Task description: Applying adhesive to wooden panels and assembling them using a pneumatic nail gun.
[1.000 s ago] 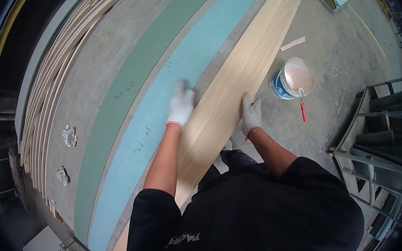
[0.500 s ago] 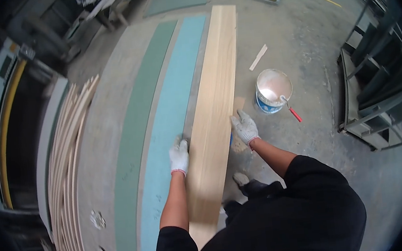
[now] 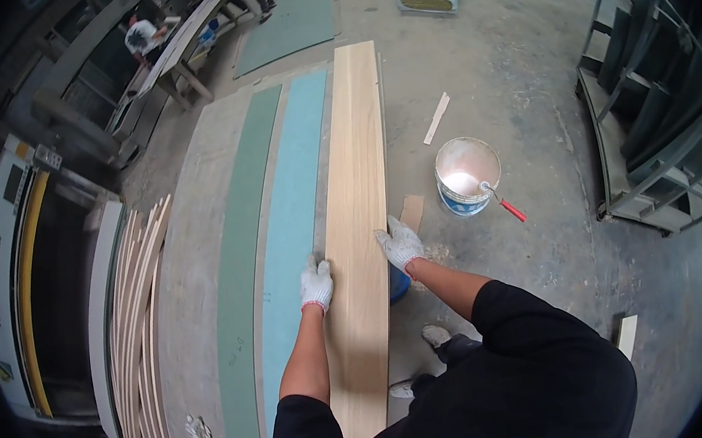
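1. At far left, a yellow-edged machine [image 3: 47, 290] is standing beside a bundle of slim wooden strips [image 3: 136, 341].
2. Next, a grey surface [image 3: 191, 226] is carrying a green strip [image 3: 245, 254] and a pale blue strip [image 3: 288, 183], both running away from you.
3. Your gloved left hand [image 3: 317, 283] is touching the wooden board's left edge, fingers pointing forward; you cannot tell whether they are gripping.
4. The wooden board [image 3: 356, 210] is lying between your hands, right of the blue strip. Its long axis is running away from you, far end leaning slightly right, near end disappearing behind your body.
5. Your gloved right hand [image 3: 400, 244] is touching the right edge, fingers reaching forward; its grip is not showing clearly either.
6. A blue object [image 3: 399, 284] is peeping out beneath the board.
7. Further right, a bucket [image 3: 461, 202] is holding something pale pinkish; a red-handled roller [image 3: 508, 204] is resting over its rim.
8. On the concrete floor [image 3: 543, 285], a metal rack [image 3: 611, 114] is holding dark panels [image 3: 650, 118].
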The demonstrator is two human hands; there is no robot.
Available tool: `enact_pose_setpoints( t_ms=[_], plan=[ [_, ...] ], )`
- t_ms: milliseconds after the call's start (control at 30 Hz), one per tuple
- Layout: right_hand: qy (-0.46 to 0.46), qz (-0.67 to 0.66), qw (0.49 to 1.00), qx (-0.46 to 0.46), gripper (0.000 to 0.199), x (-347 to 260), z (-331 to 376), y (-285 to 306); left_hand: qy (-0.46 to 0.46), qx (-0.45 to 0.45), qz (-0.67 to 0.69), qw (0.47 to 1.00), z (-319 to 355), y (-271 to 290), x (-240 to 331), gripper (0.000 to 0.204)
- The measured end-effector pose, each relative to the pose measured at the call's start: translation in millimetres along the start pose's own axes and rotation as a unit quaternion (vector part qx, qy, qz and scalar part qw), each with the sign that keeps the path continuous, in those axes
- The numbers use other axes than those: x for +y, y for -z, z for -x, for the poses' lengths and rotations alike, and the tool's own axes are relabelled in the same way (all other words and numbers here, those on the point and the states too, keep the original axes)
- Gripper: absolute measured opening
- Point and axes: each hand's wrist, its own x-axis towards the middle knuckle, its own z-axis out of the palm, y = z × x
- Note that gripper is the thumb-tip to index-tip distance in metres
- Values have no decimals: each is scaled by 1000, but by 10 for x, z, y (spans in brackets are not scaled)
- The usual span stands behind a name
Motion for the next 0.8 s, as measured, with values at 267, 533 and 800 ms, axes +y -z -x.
enact_pose_setpoints(
  t_ms=[267,533,800],
  plan=[
    [221,7,975,23,63,-424,836,291,-8,-33,768,640,1269,374,455,86],
    [-63,-529,715,-453,80,-1187,2440,-289,-91,132,723,672,2997,388,-187,82],
    [-70,-297,710,-635,66,-1178,4623,-128,-29,460,113,880,5433,-266,-185,70]
  ],
)
